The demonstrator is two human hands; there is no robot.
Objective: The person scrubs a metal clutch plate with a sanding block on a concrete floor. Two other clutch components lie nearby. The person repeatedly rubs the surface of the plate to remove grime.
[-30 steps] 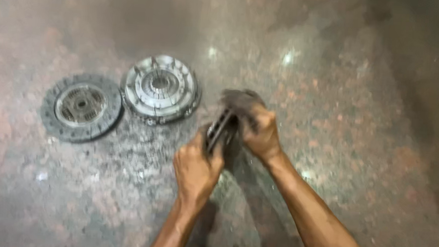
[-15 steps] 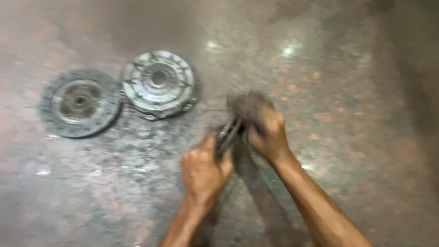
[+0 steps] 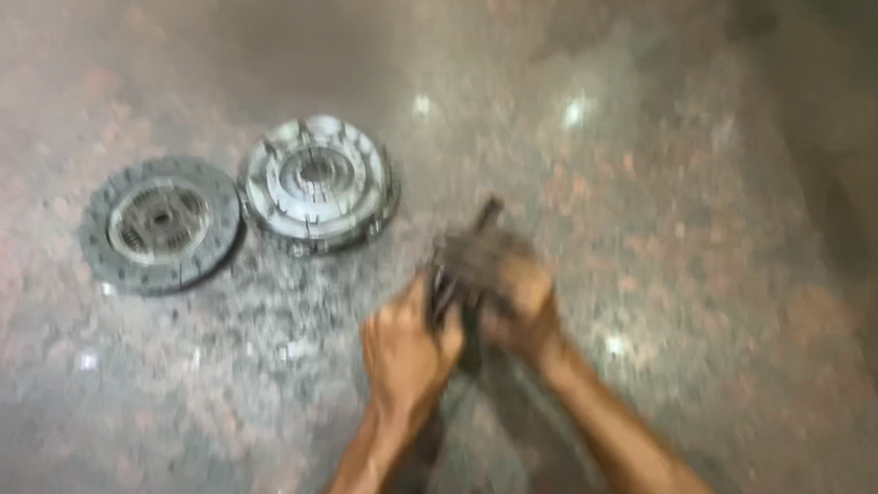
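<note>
Between the closed left hand [image 3: 409,351] and right hand [image 3: 516,306], a blurred dark metal part [image 3: 470,259] is gripped above the speckled floor [image 3: 682,190], long axis pointing away, with two round discs [image 3: 160,224] [image 3: 317,182] lying well apart leftward, nearer the left hand.

Clutch discs: one, dark friction disc [image 3: 161,224] on the floor [image 3: 722,192].
Pressure plates: one, pale metal [image 3: 319,183].
Dark blurred parts held: one [image 3: 473,264].
Hands: two, left [image 3: 409,351], right [image 3: 521,311].
</note>
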